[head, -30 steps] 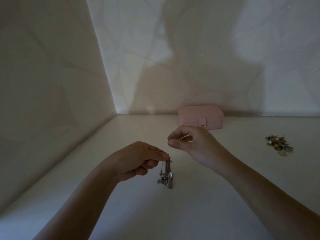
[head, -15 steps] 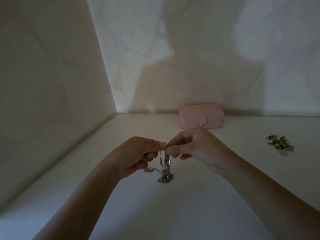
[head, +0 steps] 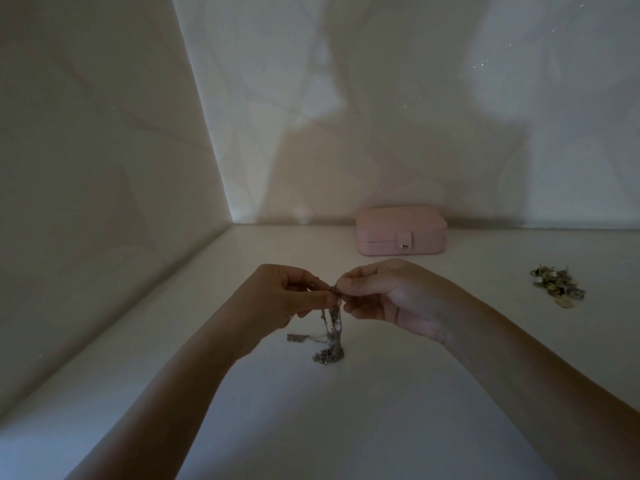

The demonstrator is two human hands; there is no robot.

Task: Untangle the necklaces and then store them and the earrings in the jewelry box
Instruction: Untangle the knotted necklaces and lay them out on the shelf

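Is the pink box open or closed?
Closed. The pink jewelry box has its lid down flat, and its tab is snapped over the front.

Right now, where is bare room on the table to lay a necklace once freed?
Bare table between the forearms, and between the jewelry box and the earrings. Crowded under the left hand and right hand, where the necklaces hang.

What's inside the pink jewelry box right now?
Its contents cannot be seen: the jewelry box is closed, tab folded down. Outside it, the left hand and right hand pinch the tangled necklaces, and the earrings lie heaped on the table.
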